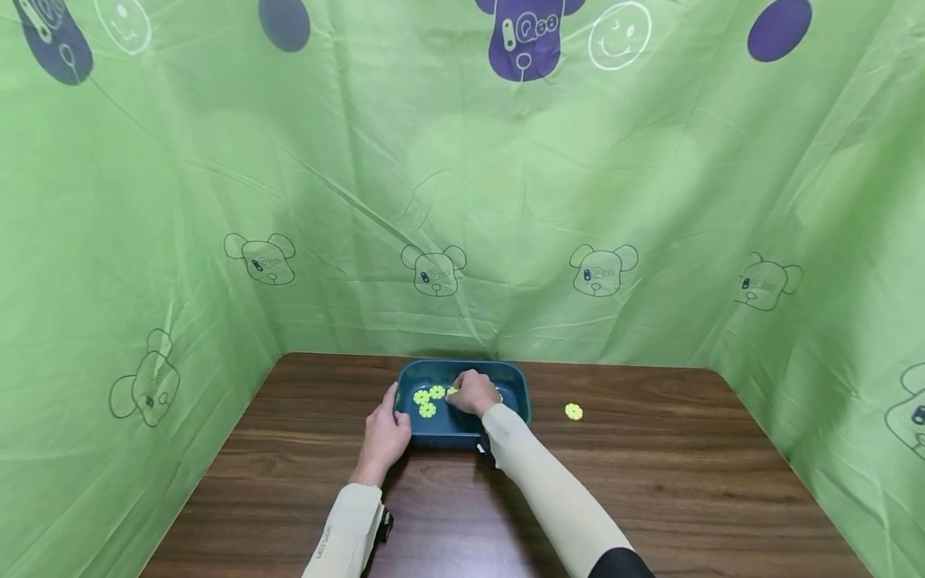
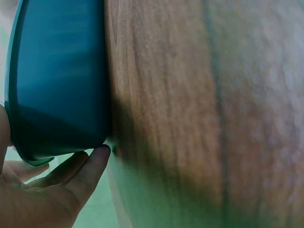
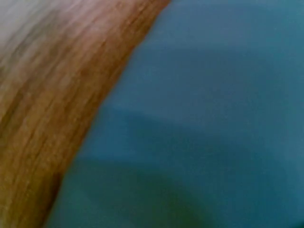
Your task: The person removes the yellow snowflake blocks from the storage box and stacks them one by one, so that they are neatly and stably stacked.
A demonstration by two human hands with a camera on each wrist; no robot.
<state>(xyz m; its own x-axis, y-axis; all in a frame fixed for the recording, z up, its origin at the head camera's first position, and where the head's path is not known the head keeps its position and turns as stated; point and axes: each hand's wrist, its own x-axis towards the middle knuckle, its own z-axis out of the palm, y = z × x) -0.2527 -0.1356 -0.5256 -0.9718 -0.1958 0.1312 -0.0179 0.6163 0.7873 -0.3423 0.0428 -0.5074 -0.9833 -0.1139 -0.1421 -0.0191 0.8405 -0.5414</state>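
A dark blue rectangular tray (image 1: pixel 441 441) stands on the wooden table. My left hand (image 1: pixel 385 437) holds its left end, thumb at the rim and the other fingers along the outer wall, as the left wrist view shows of the hand (image 2: pixel 52 194). Inside the tray lie several yellow-green flower-shaped pieces, one of them a flower piece (image 1: pixel 428 410) near the front left. My right hand (image 1: pixel 477 393) reaches into the tray, its fingertips pinching another flower piece (image 1: pixel 452 392), mostly covered by the hand. Only the tray's wall (image 3: pixel 199 95) fills the blurred right wrist view.
A single flower piece (image 1: pixel 574 412) lies on the wooden table (image 1: pixel 650 466), to the right of the tray. Green printed cloth (image 1: pixel 506 321) rises behind the table and along both sides. The tray's back rim is near the table's far edge.
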